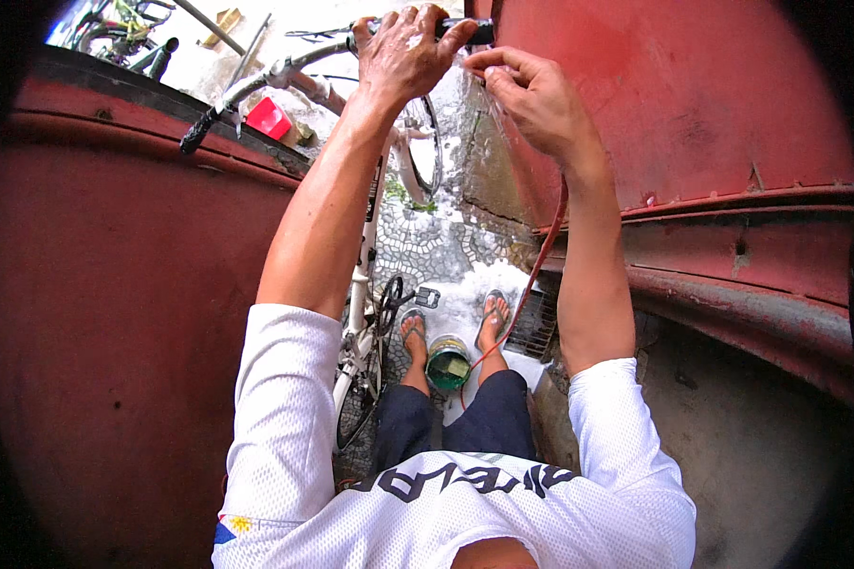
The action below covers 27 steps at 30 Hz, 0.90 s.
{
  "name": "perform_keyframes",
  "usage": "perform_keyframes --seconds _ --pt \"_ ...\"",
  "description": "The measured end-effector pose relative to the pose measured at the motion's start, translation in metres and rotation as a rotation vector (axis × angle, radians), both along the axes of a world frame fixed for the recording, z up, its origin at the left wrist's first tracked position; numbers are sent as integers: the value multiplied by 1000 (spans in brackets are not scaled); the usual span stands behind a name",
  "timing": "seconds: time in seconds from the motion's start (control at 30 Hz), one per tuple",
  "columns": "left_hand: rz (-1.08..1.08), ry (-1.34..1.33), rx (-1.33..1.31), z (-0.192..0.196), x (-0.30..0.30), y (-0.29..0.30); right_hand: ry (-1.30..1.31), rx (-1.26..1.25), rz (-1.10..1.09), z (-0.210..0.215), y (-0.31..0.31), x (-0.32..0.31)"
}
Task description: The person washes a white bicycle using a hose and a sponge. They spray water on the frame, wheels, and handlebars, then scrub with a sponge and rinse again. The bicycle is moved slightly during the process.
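Note:
A white bicycle [359, 302] stands upright on my left, its front wheel pointing away and its handlebar [299, 64] turned across the top. My left hand [403, 52], wet with a spot of white foam, is closed over the handlebar's right end, beside the black grip [481, 33]. To its right, my right hand [539, 104] has its fingers curled, the thumb close to the index finger. A thin red hose [539, 266] runs up behind my right wrist into that hand; its end is hidden. Between my feet sits a bucket [449, 368] with a pale block in it.
Red metal panels flank me at left [114, 313] and right [693, 104]. White suds lie on the patterned tile floor [427, 242]. A drain grate [535, 322] is beside my right foot. A red dustpan-like object [269, 118] and another bicycle [114, 38] are farther off.

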<state>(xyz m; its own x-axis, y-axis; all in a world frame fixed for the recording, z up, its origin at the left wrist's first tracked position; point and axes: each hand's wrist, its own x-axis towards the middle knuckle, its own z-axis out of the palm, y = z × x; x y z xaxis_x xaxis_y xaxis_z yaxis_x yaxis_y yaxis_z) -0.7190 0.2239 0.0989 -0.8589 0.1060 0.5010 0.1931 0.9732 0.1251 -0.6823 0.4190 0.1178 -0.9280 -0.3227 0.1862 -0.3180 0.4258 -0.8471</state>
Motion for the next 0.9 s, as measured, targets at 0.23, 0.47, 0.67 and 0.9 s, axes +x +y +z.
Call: perform_keyframes --seconds 0.23,0.47,0.67,0.9 --pt "173 -405 65 28 -16 5 -55 -81 106 9 14 -7" --pt "132 -344 44 22 -6 -1 -186 59 34 -101 8 -2" --pt "11 -134 21 8 25 3 -452 63 -54 -134 6 31" --pt "-355 -119 8 17 119 7 -469 79 22 -180 -7 70"
